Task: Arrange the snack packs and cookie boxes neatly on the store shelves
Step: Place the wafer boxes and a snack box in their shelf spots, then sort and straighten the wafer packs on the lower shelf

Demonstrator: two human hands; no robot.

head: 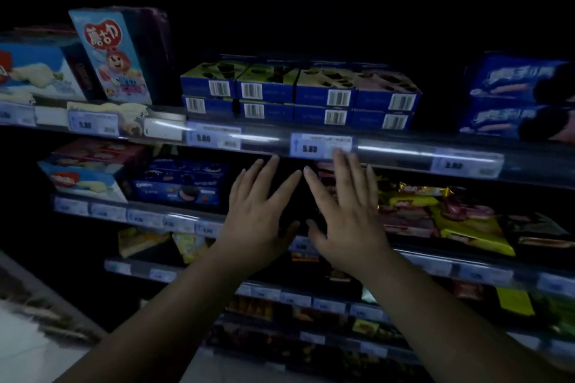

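My left hand [258, 214] and right hand [345, 214] are raised side by side, palms away from me, fingers straight and spread wide, holding nothing. They hover before a dark gap on the second shelf; it is too dim to tell whether they touch anything there.

Above, on the top shelf [404, 149], flat blue cardboard cookie boxes [298, 93] sit two high in a tidy row, barcodes facing out. A tall glossy box [112, 53] leans left of them. A price tag [320, 144] is clipped to the shiny plastic rail just above my right fingertips.

Right of my hands, crinkly yellow and pink snack packs [451, 214] lie flat, overlapping and askew. To the left stands a dark blue Oreo box [180, 183]. The aisle is dark; pale floor [31, 336] shows at lower left.
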